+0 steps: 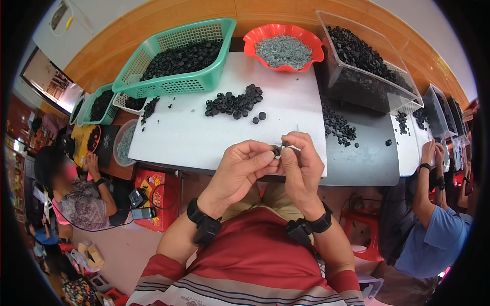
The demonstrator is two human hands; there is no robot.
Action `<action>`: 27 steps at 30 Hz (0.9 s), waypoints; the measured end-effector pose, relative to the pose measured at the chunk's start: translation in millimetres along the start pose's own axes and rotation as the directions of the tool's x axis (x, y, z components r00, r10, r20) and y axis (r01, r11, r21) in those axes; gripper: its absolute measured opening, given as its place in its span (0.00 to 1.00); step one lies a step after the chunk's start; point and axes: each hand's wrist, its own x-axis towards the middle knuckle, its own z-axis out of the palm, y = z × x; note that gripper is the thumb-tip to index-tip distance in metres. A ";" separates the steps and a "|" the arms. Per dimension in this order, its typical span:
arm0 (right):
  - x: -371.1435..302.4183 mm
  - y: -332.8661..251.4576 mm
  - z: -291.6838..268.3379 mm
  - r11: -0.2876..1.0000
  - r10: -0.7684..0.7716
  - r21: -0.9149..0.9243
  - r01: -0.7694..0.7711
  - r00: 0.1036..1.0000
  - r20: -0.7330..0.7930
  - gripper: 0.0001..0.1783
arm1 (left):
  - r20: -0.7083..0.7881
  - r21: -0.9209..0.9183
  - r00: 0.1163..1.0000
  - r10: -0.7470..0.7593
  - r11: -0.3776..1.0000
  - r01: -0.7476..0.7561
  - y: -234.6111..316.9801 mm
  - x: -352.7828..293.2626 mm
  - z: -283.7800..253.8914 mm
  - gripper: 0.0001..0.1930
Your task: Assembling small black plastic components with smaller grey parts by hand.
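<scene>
Above the near edge of the white work surface (178,130), my two hands meet. My left hand (240,168) pinches a small round black plastic part (276,151) between thumb and fingertips. My right hand (302,166) is closed close beside it, thumb against forefinger, on a small dark piece (285,145). A thin pale sliver shows at those fingertips, too small to make out. Beyond the hands lies a loose heap of black caps (232,103), with a couple of single black caps (262,116) nearer to me.
Behind the heap stand a green basket (204,81) of black parts, a red wavy bowl (249,48) of thin metal pieces and a clear bin (352,86) of black parts. More black parts (339,127) lie on the grey surface (367,166). People sit working on both sides.
</scene>
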 end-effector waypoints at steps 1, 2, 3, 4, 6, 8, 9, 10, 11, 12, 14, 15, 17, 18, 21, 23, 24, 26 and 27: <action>-0.3 0.4 -1.9 1.000 -0.017 -0.014 0.017 1.000 -0.004 0.09 | -0.027 -0.032 0.999 -0.017 0.999 0.016 -1.0 0.3 -1.3 0.08; -0.8 0.5 -3.6 0.999 -0.034 -0.029 0.034 0.999 -0.009 0.09 | -0.027 -0.032 0.999 -0.017 0.999 0.016 -0.4 0.2 -1.0 0.08; -1.9 0.6 -5.4 0.999 -0.034 -0.028 0.033 0.999 -0.010 0.09 | -0.035 -0.067 0.999 -0.016 0.998 0.013 0.0 0.3 -0.4 0.09; -3.2 0.4 -7.0 0.998 -0.039 -0.047 0.039 0.999 -0.010 0.09 | -0.043 -0.101 0.999 -0.015 0.995 0.011 0.2 0.4 0.3 0.09; -4.5 0.1 -8.6 0.997 -0.045 -0.065 0.044 0.999 -0.011 0.09 | -0.069 -0.128 0.998 -0.013 0.992 0.004 -0.8 0.0 1.7 0.10; -5.2 0.1 -9.7 0.984 -0.081 -0.156 0.084 0.996 0.026 0.09 | -0.095 -0.155 0.995 -0.011 0.988 -0.004 -2.6 -0.9 2.1 0.10; -5.2 1.4 -10.2 0.984 -0.082 -0.155 0.085 0.996 0.023 0.09 | -0.083 -0.179 0.996 -0.021 0.984 0.006 -3.2 -1.6 2.2 0.11; -5.0 3.9 -10.8 0.971 -0.121 -0.206 0.126 0.992 0.034 0.10 | -0.070 -0.202 0.997 -0.031 0.979 0.016 -3.6 -2.0 2.3 0.11; -4.7 5.3 -11.2 0.953 -0.160 -0.254 0.166 0.986 0.046 0.10 | -0.070 -0.200 0.997 -0.032 0.980 0.017 -4.1 -2.1 2.3 0.11; -4.5 4.8 -11.0 0.953 -0.159 -0.254 0.165 0.986 0.044 0.10 | -0.064 -0.216 0.997 -0.031 0.976 0.016 -4.8 -2.2 2.0 0.11; -4.3 3.3 -9.6 0.947 -0.176 -0.265 0.179 0.984 0.036 0.11 | -0.059 -0.230 0.998 -0.031 0.973 0.017 -4.9 -2.5 2.4 0.11; -4.3 3.7 -9.7 0.948 -0.175 -0.264 0.178 0.984 0.035 0.11 | -0.062 -0.239 0.998 -0.033 0.971 0.017 -3.9 -2.8 3.7 0.11; -4.4 4.8 -10.1 0.946 -0.183 -0.264 0.187 0.982 0.038 0.11 | -0.067 -0.247 0.997 -0.036 0.969 0.019 -2.6 -3.1 6.6 0.11; -4.8 4.3 -10.1 0.946 -0.185 -0.264 0.188 0.982 0.037 0.11 | -0.080 -0.260 0.996 -0.041 0.965 0.019 -2.6 -3.6 8.1 0.11; -5.0 2.4 -9.9 0.939 -0.197 -0.277 0.204 0.979 0.054 0.12 | -0.099 -0.285 0.994 -0.049 0.958 0.019 -2.9 -4.9 11.9 0.10; -3.7 1.6 -9.1 0.930 -0.227 -0.282 0.237 0.971 0.069 0.13 | -0.108 -0.297 0.993 -0.054 0.955 0.020 -3.7 -4.9 13.8 0.10; -3.1 1.0 -9.1 0.930 -0.226 -0.282 0.236 0.972 0.067 0.13 | -0.122 -0.299 0.991 -0.053 0.954 0.014 -3.7 -4.9 14.9 0.09; -1.9 -0.2 -8.9 0.903 -0.250 -0.340 0.263 0.965 0.082 0.13 | -0.136 -0.300 0.989 -0.053 0.954 0.009 -4.3 -5.1 15.7 0.09; -1.5 -1.0 -8.8 0.903 -0.250 -0.340 0.263 0.965 0.081 0.13 | -0.137 -0.302 0.989 -0.054 0.953 0.010 -5.0 -5.1 15.5 0.09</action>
